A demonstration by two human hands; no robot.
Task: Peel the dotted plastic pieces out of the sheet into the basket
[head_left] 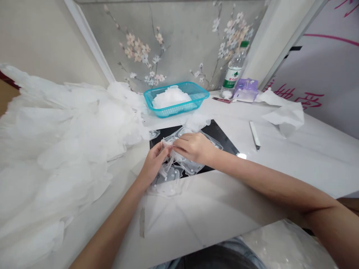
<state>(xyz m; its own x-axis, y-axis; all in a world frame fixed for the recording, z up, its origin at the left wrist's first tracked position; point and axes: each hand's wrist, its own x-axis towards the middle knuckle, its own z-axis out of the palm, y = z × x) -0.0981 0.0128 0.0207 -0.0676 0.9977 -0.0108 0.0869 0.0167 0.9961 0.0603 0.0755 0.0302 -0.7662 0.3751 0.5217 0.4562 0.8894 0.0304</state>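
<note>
My left hand (155,160) and my right hand (195,148) meet over a black board (221,140) on the table. Fingers of both hands pinch a thin, translucent whitish piece (168,142), partly hidden by the fingertips. Beneath them several clear, soft-looking plastic pieces (175,173) with small white round spots lie overlapping on the board, some reaching past its front edge. At the board's far edge rests a small white heap of thin pieces (196,121).
A large pile of thin white sheets (70,138) covers the left side. Behind stand a blue basket (179,110) of white pieces, a water bottle (234,71) and a purple packet (246,89). Red-handled snips (222,100), a white cutter knife (254,135) and crumpled tissue (286,112) lie rightward.
</note>
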